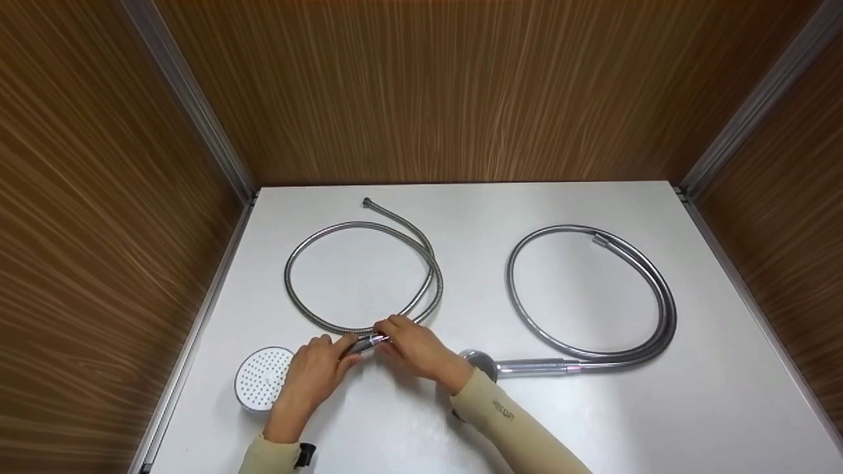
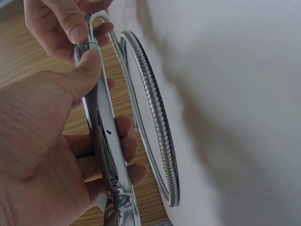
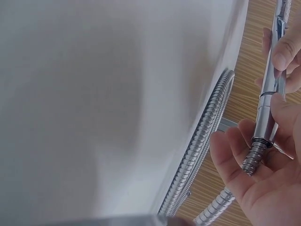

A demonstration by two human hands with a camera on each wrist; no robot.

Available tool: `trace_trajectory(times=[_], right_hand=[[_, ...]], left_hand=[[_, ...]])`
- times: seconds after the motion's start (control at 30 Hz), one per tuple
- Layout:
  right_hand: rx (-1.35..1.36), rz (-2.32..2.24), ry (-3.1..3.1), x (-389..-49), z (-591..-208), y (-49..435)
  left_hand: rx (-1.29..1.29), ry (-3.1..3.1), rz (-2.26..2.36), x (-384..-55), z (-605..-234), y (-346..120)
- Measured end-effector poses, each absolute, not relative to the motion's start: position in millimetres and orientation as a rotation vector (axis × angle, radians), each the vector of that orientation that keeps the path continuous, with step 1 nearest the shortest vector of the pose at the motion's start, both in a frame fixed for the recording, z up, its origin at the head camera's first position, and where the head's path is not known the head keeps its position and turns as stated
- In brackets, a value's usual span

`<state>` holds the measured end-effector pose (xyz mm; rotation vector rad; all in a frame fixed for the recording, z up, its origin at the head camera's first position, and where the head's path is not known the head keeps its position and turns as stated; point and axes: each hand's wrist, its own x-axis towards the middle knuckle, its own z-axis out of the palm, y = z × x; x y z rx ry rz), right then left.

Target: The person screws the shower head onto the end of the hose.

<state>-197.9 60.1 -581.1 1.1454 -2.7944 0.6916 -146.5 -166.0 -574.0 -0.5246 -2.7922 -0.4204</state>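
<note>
My left hand (image 1: 313,368) grips the chrome handle (image 2: 104,117) of a hand shower, fingers curled round it. Its round white spray face (image 1: 262,380), dotted with nozzles, points up at the left, partly covered by my wrist. At the handle's end my right hand (image 1: 416,347) pinches the smooth metal connector (image 3: 266,115) of a ribbed shower hose (image 1: 288,276), thumb against it. Connector and handle stand end to end in line, with a thin seam between them. From the connector the hose runs past my right palm into a loop on the white table.
On the right lies a second hand shower, its chrome handle (image 1: 533,367) joined to a coiled grey hose (image 1: 668,309). My right forearm partly covers its head (image 1: 479,362). The first hose's free end nut (image 1: 367,203) lies toward the back. Wood-grain panels (image 1: 461,92) enclose the table (image 1: 474,210).
</note>
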Motion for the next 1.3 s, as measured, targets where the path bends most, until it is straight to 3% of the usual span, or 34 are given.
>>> trace_trajectory(times=[1.3], right_hand=[[1.198,0.640,-2.728,-195.2,-580.7,65.2]], left_hand=[[-0.514,-2.838,-0.393,-143.3,-574.6,-158.2]])
